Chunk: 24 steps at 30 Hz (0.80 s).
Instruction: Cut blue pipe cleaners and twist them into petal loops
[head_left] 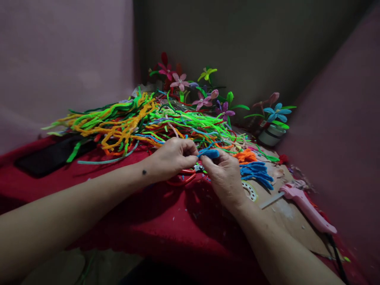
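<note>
Between my two hands is a blue pipe cleaner [210, 153], bent into a narrow petal-like loop. My left hand [176, 155] pinches its left end with thumb and fingertips. On the other side, my right hand [224, 174] grips the looped part, thumb in front and fingers curled behind. Just below the hands lie red-handled pliers [185, 180], partly covered by my left hand. Right of my right hand rests a bundle of blue pipe-cleaner pieces [257, 173], with orange pieces [245, 156] behind it.
A big heap of coloured pipe cleaners [118, 122] spreads behind my hands. Finished pipe-cleaner flowers [179, 82] stand at the back, and a small pot [271, 134] holds a blue one. A pink glue gun [308, 208] lies on cardboard at right, a dark phone [44, 156] at left.
</note>
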### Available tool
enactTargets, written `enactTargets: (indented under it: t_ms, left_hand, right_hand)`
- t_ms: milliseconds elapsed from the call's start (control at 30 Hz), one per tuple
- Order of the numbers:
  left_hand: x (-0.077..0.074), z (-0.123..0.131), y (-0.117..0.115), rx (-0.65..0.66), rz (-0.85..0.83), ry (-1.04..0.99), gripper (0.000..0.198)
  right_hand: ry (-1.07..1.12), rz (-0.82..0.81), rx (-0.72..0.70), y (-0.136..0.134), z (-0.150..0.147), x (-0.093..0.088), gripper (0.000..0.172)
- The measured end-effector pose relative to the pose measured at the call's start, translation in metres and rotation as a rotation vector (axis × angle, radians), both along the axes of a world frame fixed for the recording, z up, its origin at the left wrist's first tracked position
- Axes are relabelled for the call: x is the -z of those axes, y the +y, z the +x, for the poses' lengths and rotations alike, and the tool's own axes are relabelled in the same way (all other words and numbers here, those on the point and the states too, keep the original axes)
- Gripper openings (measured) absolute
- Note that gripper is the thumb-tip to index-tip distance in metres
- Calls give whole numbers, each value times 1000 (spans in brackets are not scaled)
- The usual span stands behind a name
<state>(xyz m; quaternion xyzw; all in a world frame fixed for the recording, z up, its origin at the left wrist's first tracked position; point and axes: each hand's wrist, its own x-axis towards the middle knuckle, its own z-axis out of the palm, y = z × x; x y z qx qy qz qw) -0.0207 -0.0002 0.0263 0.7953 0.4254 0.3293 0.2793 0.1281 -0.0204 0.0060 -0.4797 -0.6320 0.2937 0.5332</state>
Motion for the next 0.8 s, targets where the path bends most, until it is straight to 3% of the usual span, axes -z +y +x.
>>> enactTargets:
  t_ms: [133,200,267,367,500,533,667,800]
  left_hand:
    - [7,4,-6,-22,763,406,23]
    - [7,5,-8,18,944,527,29]
    - [5,3,-8,26,953,516,29]
    - [-4,-2,-2,17,651,245,25]
    - [-14,-13,12,34,-94,-261,31]
    - [-14,-16,16,95,-261,-339,28]
    - [-7,-24,27,271,-761,-444,20]
    - [-3,-26,27,400,-975,-438,28]
  right_hand:
    - [178,-123,-75,2,0,2,21]
    - [347,-240,-168,6,0,5,24]
    - [443,-304,-217,10,1,7,25]
    - [461,-301,-256,13,4,7,23]
    - [475,-293,-345,13,6,3,17]
    - [480,-293,-374,13,7,2,16]
    - [489,-259,-471,12,7,2,15]
    - [471,-222,-491,9,7,3,15]
